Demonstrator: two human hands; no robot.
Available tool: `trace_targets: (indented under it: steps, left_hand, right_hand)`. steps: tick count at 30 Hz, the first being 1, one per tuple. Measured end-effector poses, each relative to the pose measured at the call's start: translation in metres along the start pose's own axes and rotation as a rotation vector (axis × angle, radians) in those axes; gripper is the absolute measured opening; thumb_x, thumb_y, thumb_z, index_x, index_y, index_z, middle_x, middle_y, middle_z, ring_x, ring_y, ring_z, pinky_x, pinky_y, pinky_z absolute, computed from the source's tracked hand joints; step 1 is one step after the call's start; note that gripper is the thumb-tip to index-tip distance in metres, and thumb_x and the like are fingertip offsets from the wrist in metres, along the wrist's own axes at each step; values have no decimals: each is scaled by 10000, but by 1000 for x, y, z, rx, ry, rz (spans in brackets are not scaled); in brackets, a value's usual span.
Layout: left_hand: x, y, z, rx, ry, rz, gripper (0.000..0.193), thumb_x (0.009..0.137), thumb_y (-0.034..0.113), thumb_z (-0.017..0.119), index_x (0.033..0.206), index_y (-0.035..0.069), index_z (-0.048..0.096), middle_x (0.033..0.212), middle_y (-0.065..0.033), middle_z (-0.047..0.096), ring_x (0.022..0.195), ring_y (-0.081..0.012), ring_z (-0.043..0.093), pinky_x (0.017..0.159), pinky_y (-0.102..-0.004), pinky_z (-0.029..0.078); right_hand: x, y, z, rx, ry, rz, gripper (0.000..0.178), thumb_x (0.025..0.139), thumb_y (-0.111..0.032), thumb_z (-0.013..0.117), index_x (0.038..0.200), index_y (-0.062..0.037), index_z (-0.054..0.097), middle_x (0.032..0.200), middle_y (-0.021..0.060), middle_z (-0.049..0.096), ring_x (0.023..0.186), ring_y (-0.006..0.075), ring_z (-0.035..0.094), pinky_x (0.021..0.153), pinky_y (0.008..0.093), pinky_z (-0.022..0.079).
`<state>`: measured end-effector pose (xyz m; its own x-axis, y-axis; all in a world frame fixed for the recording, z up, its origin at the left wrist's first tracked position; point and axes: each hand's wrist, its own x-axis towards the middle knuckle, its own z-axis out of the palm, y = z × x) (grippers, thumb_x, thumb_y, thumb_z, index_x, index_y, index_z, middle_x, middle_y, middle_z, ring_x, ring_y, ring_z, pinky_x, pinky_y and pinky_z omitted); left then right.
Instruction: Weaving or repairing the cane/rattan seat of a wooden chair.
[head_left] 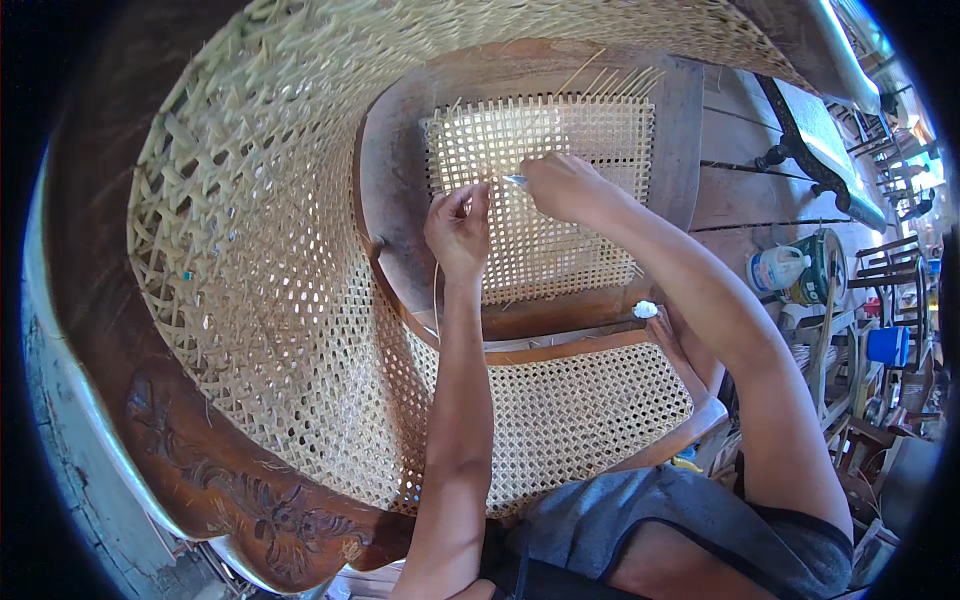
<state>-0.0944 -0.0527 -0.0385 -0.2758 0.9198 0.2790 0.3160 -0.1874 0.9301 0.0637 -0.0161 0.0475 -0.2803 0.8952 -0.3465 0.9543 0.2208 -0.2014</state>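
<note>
A cane-woven seat panel (575, 245) sits within a wooden frame (395, 170), with several loose cane ends (625, 85) sticking up along its far edge. Over the panel's left part, my left hand (460, 230) is closed in a pinch. A thin cane strand (436, 290) hangs beside its wrist and seems to run up into the fingers. My right hand (568, 187) is closed around a small pointed tool with a metallic blade (515, 180), aimed at the left fingertips. Its handle is hidden in the palm, so I cannot tell its exact kind.
A large curved cane backrest (270, 270) with a carved wooden rim (280, 520) surrounds the left side. Nearer me is another cane panel (580, 420). A white lump (645, 310) rests by the frame. At right stand a white jug (778, 268), blue container (888, 345) and dark carved furniture (800, 160).
</note>
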Motion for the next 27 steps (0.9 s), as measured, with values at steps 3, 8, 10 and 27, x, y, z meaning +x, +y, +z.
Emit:
trace_targets:
  steps: [3, 8, 10, 27]
  left_hand:
    - [0, -23, 7, -60, 120, 43, 174, 815, 223, 749, 875, 60, 747, 682, -67, 603, 597, -141, 515, 576, -293, 424]
    - [0, -14, 11, -118, 145, -84, 146, 789, 133, 749, 829, -4, 723, 762, -49, 666, 704, -97, 602, 658, -240, 473]
    - [1, -14, 13, -87, 133, -47, 146, 788, 133, 751, 828, -4, 721, 765, -59, 669, 700, -107, 609, 656, -244, 475]
    - [-1, -17, 16, 125, 69, 237, 206, 810, 208, 692, 990, 117, 651, 979, -139, 631, 742, -318, 657, 716, -424, 543]
  right_hand:
    - [-10, -17, -1, -120, 166, -94, 161, 827, -19, 570, 921, 9, 698, 957, 194, 701, 904, 336, 698, 776, 421, 568]
    - [-4, -34, -2, -175, 182, -49, 184, 838, -52, 511, 899, 3, 675, 934, 202, 685, 906, 374, 678, 779, 464, 546]
    - [-2, -36, 1, -210, 190, -62, 188, 839, -53, 505, 896, -1, 677, 939, 203, 684, 907, 374, 678, 778, 465, 546]
    - [-10, -22, -27, -505, 20, 57, 262, 931, -251, 535, 942, -70, 724, 936, 143, 715, 986, 271, 679, 839, 440, 524]
